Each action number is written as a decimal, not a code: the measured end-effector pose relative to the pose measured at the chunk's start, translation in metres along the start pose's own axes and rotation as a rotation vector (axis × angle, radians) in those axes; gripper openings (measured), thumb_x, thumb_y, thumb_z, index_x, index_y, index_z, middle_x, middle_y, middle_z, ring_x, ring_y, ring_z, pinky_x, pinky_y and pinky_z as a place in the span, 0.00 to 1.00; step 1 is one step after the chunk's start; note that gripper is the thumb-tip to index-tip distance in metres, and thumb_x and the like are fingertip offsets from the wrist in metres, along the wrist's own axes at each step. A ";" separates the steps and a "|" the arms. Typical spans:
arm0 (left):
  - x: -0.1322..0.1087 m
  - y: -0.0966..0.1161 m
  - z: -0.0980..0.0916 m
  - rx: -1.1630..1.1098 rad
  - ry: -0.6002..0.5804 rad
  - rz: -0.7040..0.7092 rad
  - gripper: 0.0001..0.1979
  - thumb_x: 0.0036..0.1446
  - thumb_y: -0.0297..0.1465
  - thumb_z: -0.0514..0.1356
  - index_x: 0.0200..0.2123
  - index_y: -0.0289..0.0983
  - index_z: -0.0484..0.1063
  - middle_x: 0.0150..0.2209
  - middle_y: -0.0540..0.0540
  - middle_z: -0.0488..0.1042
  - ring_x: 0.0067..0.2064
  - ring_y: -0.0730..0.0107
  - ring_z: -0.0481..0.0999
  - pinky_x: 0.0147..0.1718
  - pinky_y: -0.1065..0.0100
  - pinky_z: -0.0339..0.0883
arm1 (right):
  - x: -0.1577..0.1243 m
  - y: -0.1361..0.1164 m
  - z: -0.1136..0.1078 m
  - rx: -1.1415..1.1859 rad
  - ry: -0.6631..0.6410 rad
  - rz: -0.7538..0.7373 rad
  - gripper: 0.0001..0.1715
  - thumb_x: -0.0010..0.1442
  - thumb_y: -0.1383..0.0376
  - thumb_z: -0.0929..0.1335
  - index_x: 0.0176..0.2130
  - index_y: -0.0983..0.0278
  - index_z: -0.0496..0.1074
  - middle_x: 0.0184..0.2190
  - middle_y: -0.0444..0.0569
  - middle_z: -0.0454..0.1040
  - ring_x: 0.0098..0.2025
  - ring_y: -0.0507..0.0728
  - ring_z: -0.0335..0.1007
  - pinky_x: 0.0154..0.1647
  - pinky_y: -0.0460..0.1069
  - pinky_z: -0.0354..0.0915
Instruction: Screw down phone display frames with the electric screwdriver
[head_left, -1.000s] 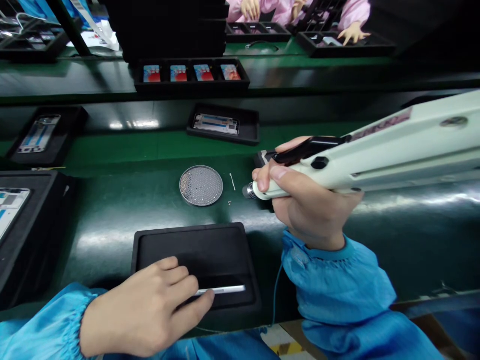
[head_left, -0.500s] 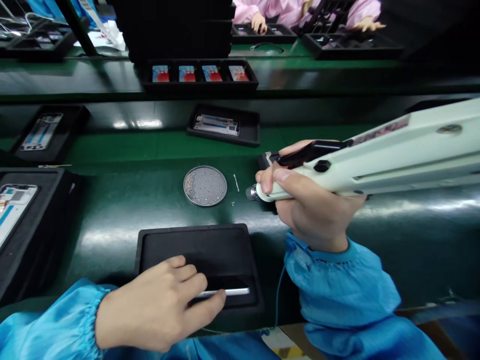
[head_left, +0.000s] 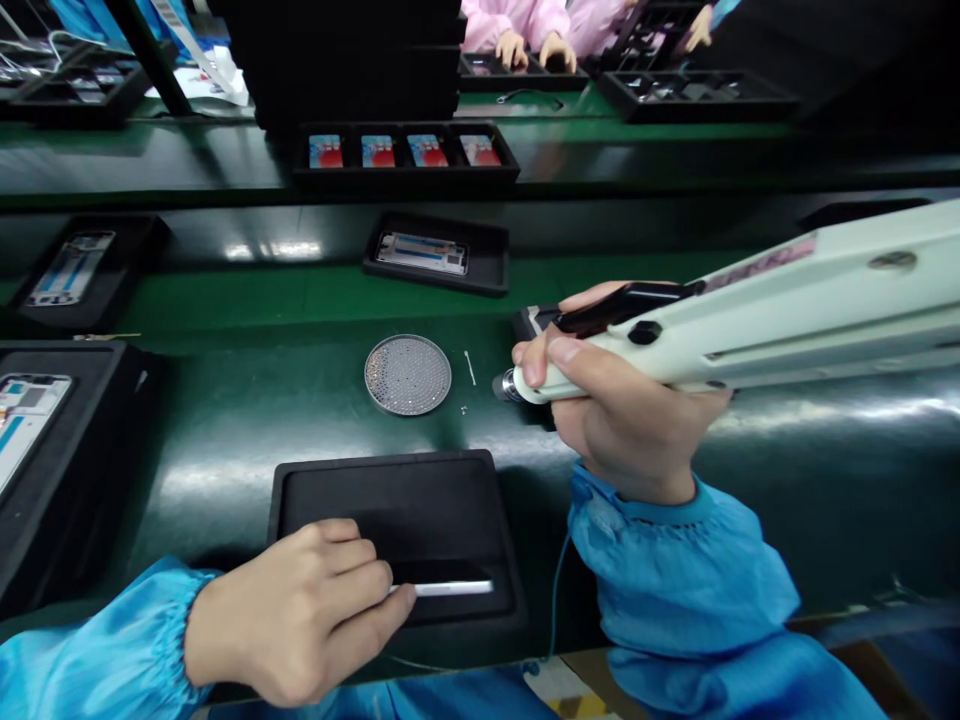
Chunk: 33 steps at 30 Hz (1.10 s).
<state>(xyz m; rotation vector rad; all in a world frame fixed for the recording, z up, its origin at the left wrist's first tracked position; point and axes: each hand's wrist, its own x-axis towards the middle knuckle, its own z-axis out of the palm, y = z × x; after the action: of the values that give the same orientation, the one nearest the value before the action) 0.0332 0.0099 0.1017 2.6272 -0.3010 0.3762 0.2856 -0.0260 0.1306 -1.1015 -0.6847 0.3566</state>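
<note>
My left hand (head_left: 300, 612) is closed on the edge of a thin phone (head_left: 450, 588) that stands on its side at the near end of a black foam tray (head_left: 390, 500). My right hand (head_left: 615, 410) grips a pale electric screwdriver (head_left: 750, 315) held almost level, its metal tip pointing left. A round screw dish (head_left: 407, 374) lies on the green mat just left of that tip. Both sleeves are blue.
A long pin (head_left: 469, 367) and a loose screw (head_left: 463, 409) lie beside the dish. Black trays with phone frames sit at the left (head_left: 30, 420), far left (head_left: 71, 270) and middle back (head_left: 435, 255). A tray of phones (head_left: 405, 152) stands behind. Another person's hands (head_left: 525, 48) work opposite.
My left hand slid forward along the phone's edge, then drew back a little. The right hand and screwdriver stay almost still. The hands opposite have moved between trays.
</note>
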 end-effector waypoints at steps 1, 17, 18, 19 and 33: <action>0.000 0.000 0.000 -0.007 0.004 0.005 0.15 0.66 0.20 0.47 0.48 0.25 0.72 0.30 0.41 0.75 0.28 0.64 0.71 0.24 0.62 0.65 | 0.000 0.000 0.000 0.003 0.003 0.003 0.09 0.39 0.72 0.70 0.24 0.60 0.69 0.18 0.37 0.67 0.17 0.52 0.65 0.24 0.55 0.66; 0.006 0.007 -0.002 0.152 -0.312 -0.063 0.23 0.63 0.22 0.49 0.61 0.31 0.62 0.34 0.44 0.70 0.31 0.61 0.69 0.31 0.58 0.66 | -0.001 0.005 -0.006 0.006 -0.087 -0.042 0.10 0.46 0.75 0.70 0.32 0.63 0.73 0.20 0.38 0.69 0.19 0.51 0.68 0.22 0.52 0.66; 0.007 0.008 -0.002 0.149 -0.329 -0.066 0.23 0.63 0.22 0.50 0.61 0.31 0.62 0.34 0.44 0.70 0.31 0.61 0.69 0.31 0.58 0.66 | -0.001 0.005 -0.006 0.010 -0.089 -0.040 0.11 0.46 0.75 0.70 0.32 0.64 0.73 0.20 0.38 0.70 0.19 0.51 0.68 0.22 0.52 0.66; 0.008 0.008 -0.002 0.140 -0.339 -0.070 0.23 0.62 0.22 0.51 0.61 0.32 0.62 0.34 0.44 0.69 0.31 0.61 0.68 0.31 0.58 0.65 | -0.001 0.005 -0.006 0.016 -0.085 -0.034 0.11 0.46 0.75 0.70 0.32 0.64 0.73 0.20 0.38 0.70 0.18 0.51 0.68 0.22 0.51 0.66; 0.005 0.008 0.001 0.093 -0.372 -0.096 0.28 0.59 0.24 0.55 0.63 0.34 0.59 0.36 0.44 0.69 0.33 0.62 0.67 0.33 0.59 0.63 | -0.003 0.006 -0.008 -0.076 -0.092 -0.012 0.11 0.48 0.72 0.71 0.33 0.59 0.72 0.22 0.39 0.69 0.21 0.52 0.67 0.25 0.54 0.66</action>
<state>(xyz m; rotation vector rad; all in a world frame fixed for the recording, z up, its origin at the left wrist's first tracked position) 0.0364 0.0021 0.1060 2.7810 -0.2797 -0.1375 0.2894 -0.0312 0.1222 -1.1577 -0.7912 0.3756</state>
